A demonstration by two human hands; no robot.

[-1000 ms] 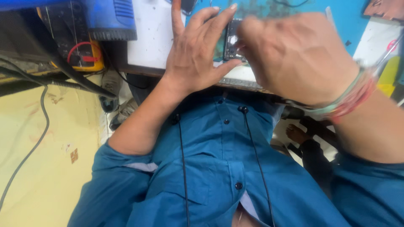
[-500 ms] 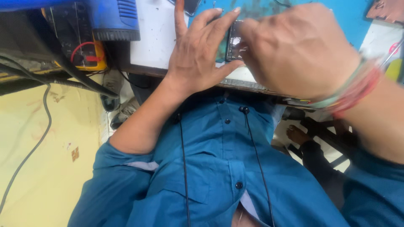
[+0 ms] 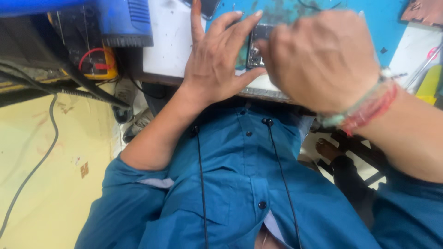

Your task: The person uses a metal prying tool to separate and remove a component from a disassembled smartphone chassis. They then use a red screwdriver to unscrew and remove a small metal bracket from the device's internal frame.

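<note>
**At the table's near edge: small dark device (image 3: 259, 46) braced between two hands**

On the worn blue mat (image 3: 369, 27), just past the white table (image 3: 166, 41) edge, lay the small dark device, its inner parts exposed, half covered by both hands.

Left hand (image 3: 217, 64): spread wide, grip loose, forefinger tip at the device's far end and thumb at its near end, spanning it lengthwise. Middle finger raised straight, touching nothing.

Right hand (image 3: 323, 60): curled over the device's right side, back turned to the camera, fingertips hidden. Could not tell how far that grip was closed, nor whether anything was pinched in it.

Risks, as judged: held so near the table edge by fingertips alone, so liable to slip off into the lap below if either thumb eased. Exposed parts liable to be scratched or bent under a hard press from the hidden fingers. Black cables (image 3: 87, 87) hanging off the left side, likely to snag a moving elbow.

Counted: two hands; one opened device; one second dark slab (image 3: 207, 7) at the top edge; one blue box-shaped unit (image 3: 124, 18); one yellow meter (image 3: 99, 64); two thin black cords (image 3: 201, 184) down the blue shirt; a cluster of thread bands (image 3: 369, 103) on the right wrist.
</note>
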